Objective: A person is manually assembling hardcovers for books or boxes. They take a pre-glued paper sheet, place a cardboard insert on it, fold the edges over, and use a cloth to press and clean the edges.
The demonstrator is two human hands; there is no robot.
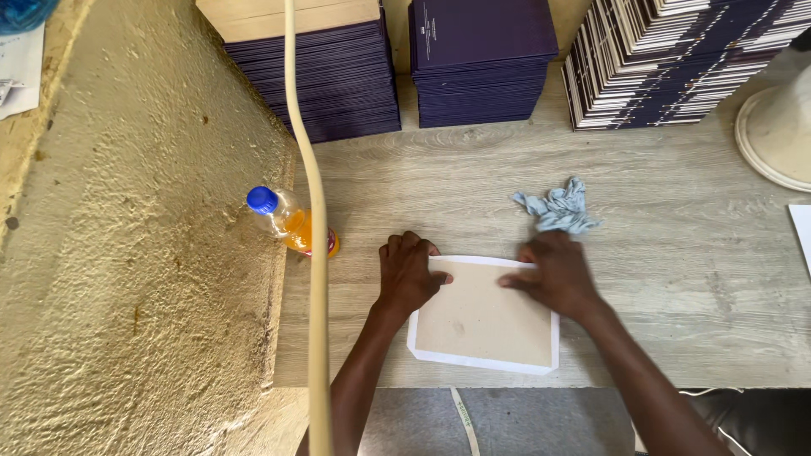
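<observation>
A brown cardboard board [486,321] lies on a white sheet [481,363] near the front edge of the wooden table [659,253]. My left hand [407,274] presses flat on the board's upper left corner, fingers spread along the white top edge. My right hand [553,272] presses on the upper right corner, fingers pointing left over the folded white margin. Neither hand lifts anything. A crumpled pale blue cloth [559,208] lies just beyond my right hand.
Stacks of dark purple covers [338,80] [481,59] [667,59] stand at the back. A bottle of orange drink with a blue cap [291,224] lies at the table's left edge by a rough yellow wall [144,236]. A cream cord [314,219] hangs in front. A white round base [777,131] stands at right.
</observation>
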